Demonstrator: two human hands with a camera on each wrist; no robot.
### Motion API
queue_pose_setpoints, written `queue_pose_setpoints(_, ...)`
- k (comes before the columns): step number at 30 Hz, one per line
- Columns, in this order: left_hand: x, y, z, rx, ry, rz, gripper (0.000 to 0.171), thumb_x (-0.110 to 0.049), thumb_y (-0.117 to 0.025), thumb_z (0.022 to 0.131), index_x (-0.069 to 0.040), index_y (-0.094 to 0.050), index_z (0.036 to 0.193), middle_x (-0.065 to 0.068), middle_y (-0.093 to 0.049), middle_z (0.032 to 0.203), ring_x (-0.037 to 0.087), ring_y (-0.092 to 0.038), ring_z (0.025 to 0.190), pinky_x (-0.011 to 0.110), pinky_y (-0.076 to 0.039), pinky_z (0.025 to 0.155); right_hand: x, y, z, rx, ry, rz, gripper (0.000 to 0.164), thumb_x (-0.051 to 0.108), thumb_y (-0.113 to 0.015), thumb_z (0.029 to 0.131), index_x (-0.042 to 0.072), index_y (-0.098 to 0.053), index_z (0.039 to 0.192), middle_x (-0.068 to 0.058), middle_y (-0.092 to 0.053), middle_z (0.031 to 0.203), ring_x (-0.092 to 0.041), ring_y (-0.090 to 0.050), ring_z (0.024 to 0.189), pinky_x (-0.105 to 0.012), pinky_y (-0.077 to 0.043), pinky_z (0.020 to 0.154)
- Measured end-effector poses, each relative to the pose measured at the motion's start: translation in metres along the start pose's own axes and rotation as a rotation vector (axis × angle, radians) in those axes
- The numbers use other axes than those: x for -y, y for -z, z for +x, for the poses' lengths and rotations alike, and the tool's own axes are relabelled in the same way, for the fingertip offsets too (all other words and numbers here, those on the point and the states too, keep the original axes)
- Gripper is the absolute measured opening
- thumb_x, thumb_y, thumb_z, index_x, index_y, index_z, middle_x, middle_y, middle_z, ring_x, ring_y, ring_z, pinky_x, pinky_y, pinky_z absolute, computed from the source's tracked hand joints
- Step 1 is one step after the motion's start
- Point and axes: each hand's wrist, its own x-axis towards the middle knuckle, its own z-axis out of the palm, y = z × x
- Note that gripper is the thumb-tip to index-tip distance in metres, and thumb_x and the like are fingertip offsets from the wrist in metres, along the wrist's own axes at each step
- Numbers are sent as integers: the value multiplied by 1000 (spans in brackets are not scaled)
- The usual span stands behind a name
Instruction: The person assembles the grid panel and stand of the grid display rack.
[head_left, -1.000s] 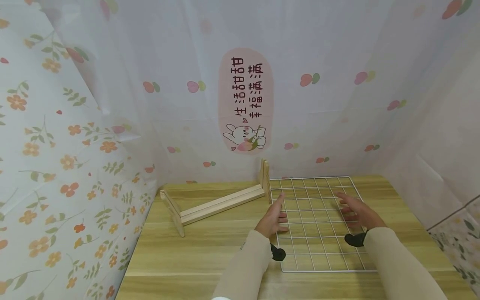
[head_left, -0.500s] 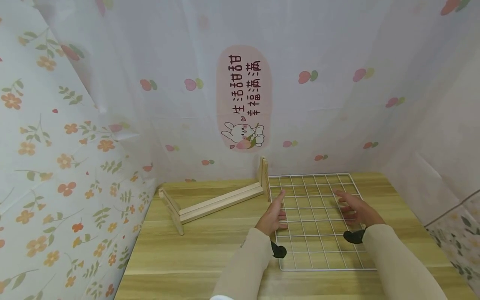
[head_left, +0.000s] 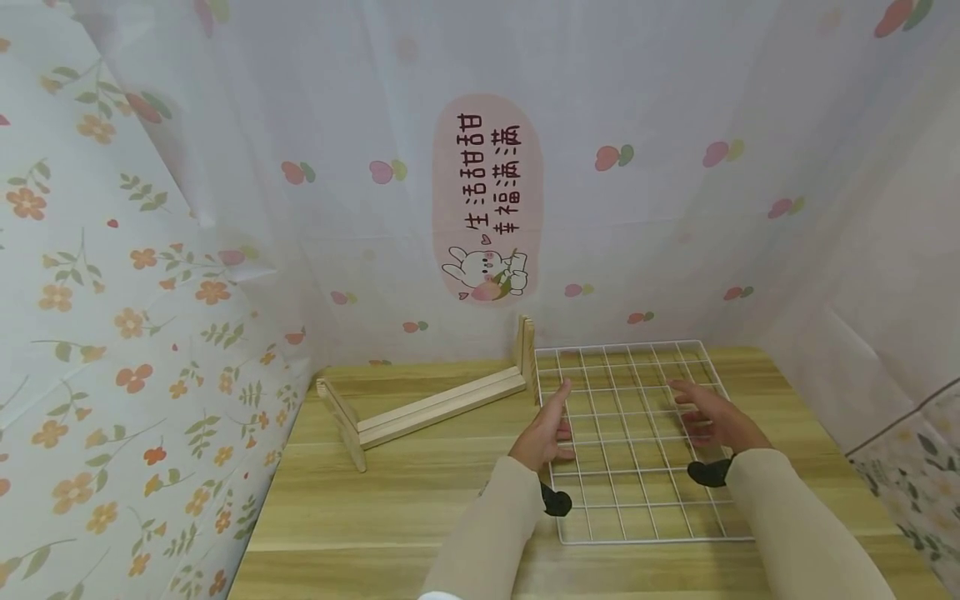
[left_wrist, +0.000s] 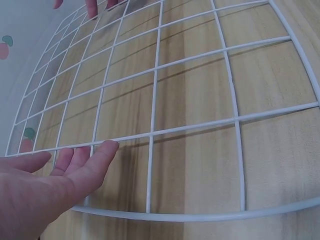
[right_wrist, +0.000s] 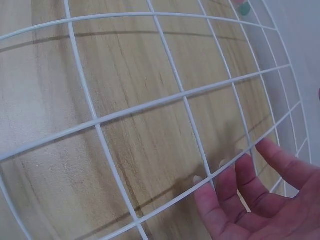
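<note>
A white wire grid panel (left_wrist: pixel 236 120) lies almost flat, slightly above the wooden tabletop, casting thin shadows on it in both wrist views. At its left side, my left hand (head_left: pixel 542 433) holds the edge, its fingers reaching under the wires and the thumb lying nearer the far end. My right hand (head_left: pixel 716 417) grips the opposite side. In the right wrist view its fingertips (right_wrist: pixel 205 195) hook under a wire while the thumb touches that wire farther along. Each wrist carries a black mount.
Left of the panel stands a pale wooden rack (head_left: pixel 442 408), two upright end pieces joined by a slatted crosspiece. Its right end piece (head_left: pixel 527 354) is close to the panel's far left corner. A printed curtain (head_left: pixel 360 250) encloses the table (head_left: pixel 360 517) behind and at the sides.
The panel's far edge has risen a little, while its near edge has stayed about level. Both hands keep nearly the same places. The wooden rack has not moved.
</note>
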Motion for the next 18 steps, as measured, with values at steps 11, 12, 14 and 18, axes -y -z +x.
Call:
queue_pose_setpoints(11, -7, -1, -3, 19, -3, 7, 101, -74, -52, 83, 0, -32, 149, 29, -37, 130, 42, -39, 124, 71, -36, 96, 1, 6, 3, -13, 21, 36, 83, 58, -42, 97, -6, -26, 148, -21, -43, 118, -28, -52, 98, -42, -54, 80)
queue_pose_setpoints(12, -7, 0, -3, 20, 1, 4, 102, -74, -53, 83, 0, -32, 149, 29, -37, 130, 42, -39, 124, 71, -36, 97, 1, 6, 2, -18, 23, 42, 80, 55, -43, 97, -5, -27, 147, -21, -44, 119, -29, -52, 99, -42, -54, 81)
queue_pose_setpoints(14, -8, 0, -4, 24, 3, 5, 103, -75, -54, 82, -1, -31, 150, 29, -36, 131, 43, -38, 125, 72, -36, 97, 1, 5, 2, -27, 32, 52, 75, 50, -45, 99, -5, -28, 146, -21, -45, 119, -29, -53, 100, -43, -54, 82)
queue_pose_setpoints(18, -10, 0, -6, 41, -11, 16, 100, -74, -52, 83, -2, -31, 150, 29, -35, 134, 43, -37, 128, 72, -34, 98, 2, 4, 1, -52, 33, 64, 71, 45, -47, 99, -5, -28, 146, -21, -46, 120, -29, -54, 98, -42, -54, 82)
